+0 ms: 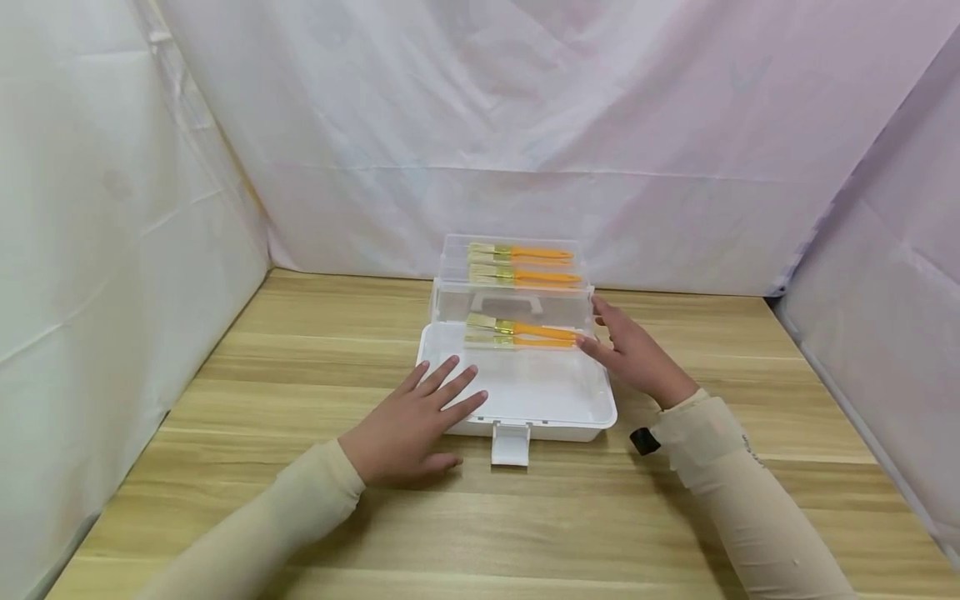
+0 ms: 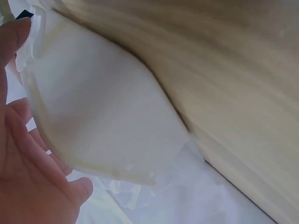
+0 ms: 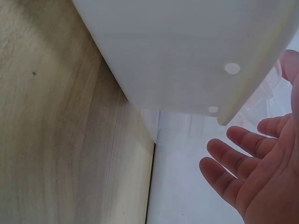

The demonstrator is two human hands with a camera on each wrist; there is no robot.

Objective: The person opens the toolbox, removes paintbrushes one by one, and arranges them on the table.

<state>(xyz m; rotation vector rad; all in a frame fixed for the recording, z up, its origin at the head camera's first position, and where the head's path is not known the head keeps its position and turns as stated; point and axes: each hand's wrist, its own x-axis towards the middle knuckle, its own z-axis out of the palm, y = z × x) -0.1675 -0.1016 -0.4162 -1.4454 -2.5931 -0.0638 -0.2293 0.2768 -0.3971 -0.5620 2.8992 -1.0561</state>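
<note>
A white plastic storage box (image 1: 532,387) lies opened on the table, its front latch (image 1: 511,447) hanging down. Inside, toward the back, are flat paintbrushes (image 1: 543,331) with orange handles and pale bristles. More orange-handled paintbrushes (image 1: 540,277) show in the raised clear part behind. My left hand (image 1: 405,425) spreads its fingers over the box's front left corner; in the left wrist view they lie along the rim. At the right back corner my right hand (image 1: 637,350) has its fingers extended, the thumb near the brush handle ends. Whether that thumb touches a handle cannot be told.
The wood-grain table (image 1: 300,400) stretches around the box. White cloth hangs behind (image 1: 487,125) and on both sides. A pale handle (image 1: 506,302) shows through the clear plastic. Something small and black (image 1: 644,441) sits by the right cuff.
</note>
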